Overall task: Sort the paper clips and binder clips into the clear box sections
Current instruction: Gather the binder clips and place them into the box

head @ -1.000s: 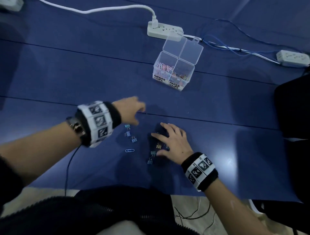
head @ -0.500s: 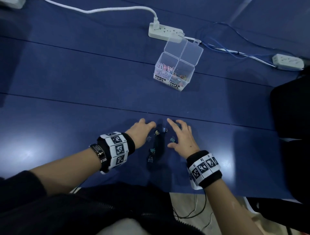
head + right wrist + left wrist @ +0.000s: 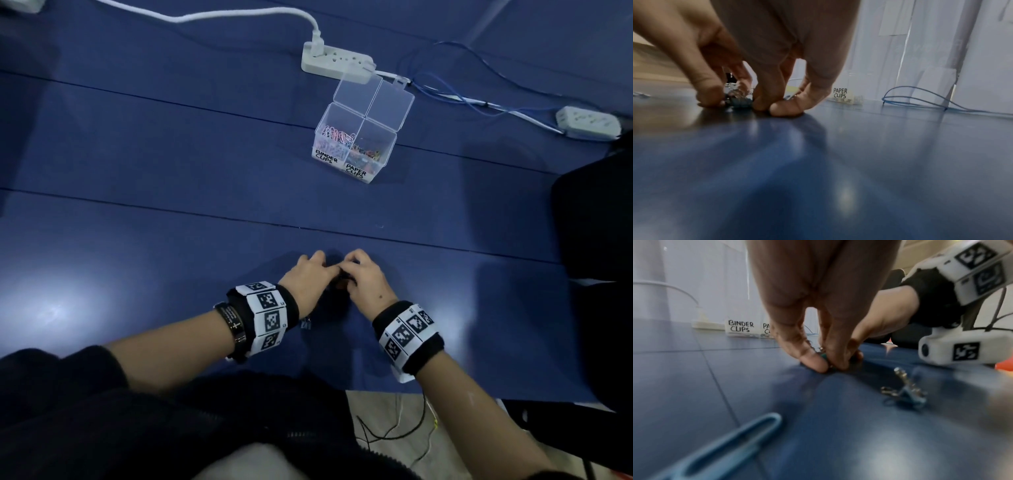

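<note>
Nearest on the blue table (image 3: 137, 240): blue paper clip (image 3: 729, 446) lies flat, just nearer than the left hand (image 3: 306, 279); one blue binder clip (image 3: 906, 392) lies loose beside it, untouched. Left hand and right hand (image 3: 364, 281) meet fingertip to fingertip, each curled down and pinching at a small huddle of binder clips (image 3: 740, 100) on the table. Well beyond the hands: clear box (image 3: 354, 147), lid open. Section labelled BINDER CLIPS holds pastel paper clips; section labelled PAPER CLIPS holds small multicoloured clips, type unclear. Behind the box: white power strip (image 3: 337, 63).
</note>
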A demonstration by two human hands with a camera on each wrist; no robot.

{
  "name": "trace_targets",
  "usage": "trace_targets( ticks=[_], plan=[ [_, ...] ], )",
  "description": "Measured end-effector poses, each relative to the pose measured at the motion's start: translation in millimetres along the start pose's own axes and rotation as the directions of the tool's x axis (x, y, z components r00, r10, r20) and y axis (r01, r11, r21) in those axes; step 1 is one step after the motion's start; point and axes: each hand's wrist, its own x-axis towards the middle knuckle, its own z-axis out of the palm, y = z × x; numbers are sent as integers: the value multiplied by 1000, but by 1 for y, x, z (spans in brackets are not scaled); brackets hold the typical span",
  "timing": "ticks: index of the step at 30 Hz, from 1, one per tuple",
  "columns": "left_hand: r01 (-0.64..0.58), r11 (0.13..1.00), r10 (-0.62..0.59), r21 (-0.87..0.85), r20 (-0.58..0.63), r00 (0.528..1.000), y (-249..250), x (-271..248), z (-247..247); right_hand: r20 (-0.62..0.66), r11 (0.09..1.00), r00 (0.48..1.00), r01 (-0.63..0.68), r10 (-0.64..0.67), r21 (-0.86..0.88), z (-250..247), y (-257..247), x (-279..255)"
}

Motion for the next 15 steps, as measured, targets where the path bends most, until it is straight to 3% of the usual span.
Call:
trace_targets(
  ticks=[6,11,15],
  plan=[
    [-35,999,34,-6,-50,998,-4,10,-12,-130,986,983,-119,133,114,2,7,2],
    [-19,995,12,-103,-62,998,-8,13,-19,-245,920,926,-197,288,338,-4,25,15],
    [-69,993,67,-94,-26,997,-5,8,-19,-192,825,900,-251,391,506,-17,31,20]
  ],
)
